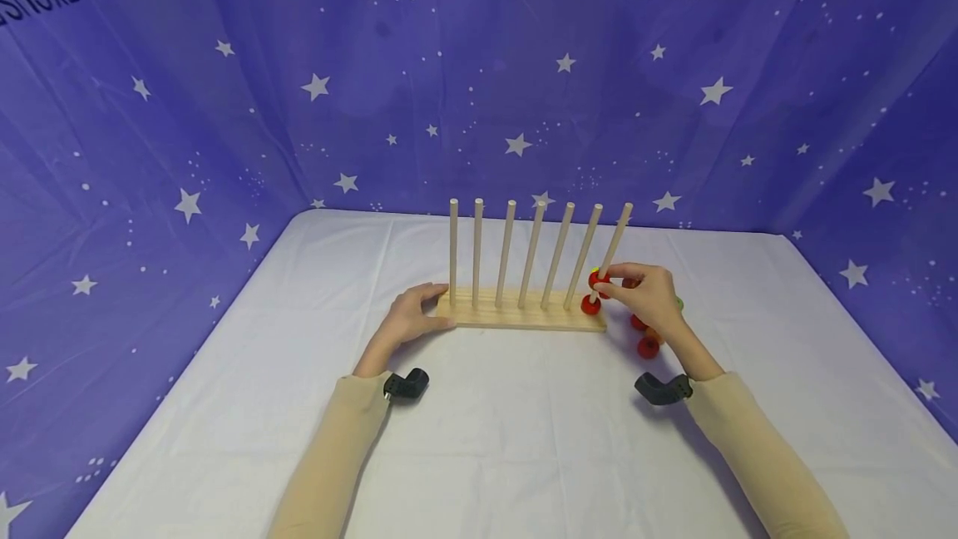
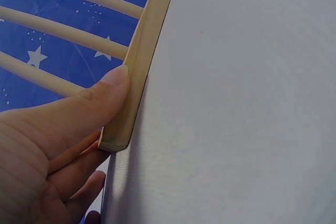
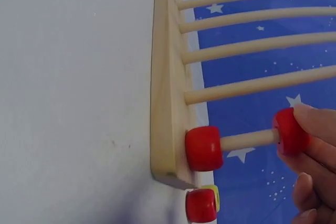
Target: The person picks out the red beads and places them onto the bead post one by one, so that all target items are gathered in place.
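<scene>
Head view: six pale wooden pegs (image 1: 530,256) stand bare; loose round red beads (image 1: 648,347) lie right. Left wrist: our left hand (image 2: 37,156) grips the wooden base (image 2: 134,77). Right wrist: our right hand (image 3: 321,158) pinches another bead (image 3: 290,131) around the rightmost peg (image 3: 249,140), above one seated bead (image 3: 203,148).

From afar I see base board (image 1: 524,319) in smooth wood, grain showing; rods (image 1: 505,254) smooth, matt wood; red beads (image 3: 203,148) glossy; worktop (image 1: 486,439) matt, creased cloth; sleeves (image 1: 325,456) matt fabric.

Hands (image 1: 407,315) (image 1: 647,298) fwd, R in pinch
</scene>
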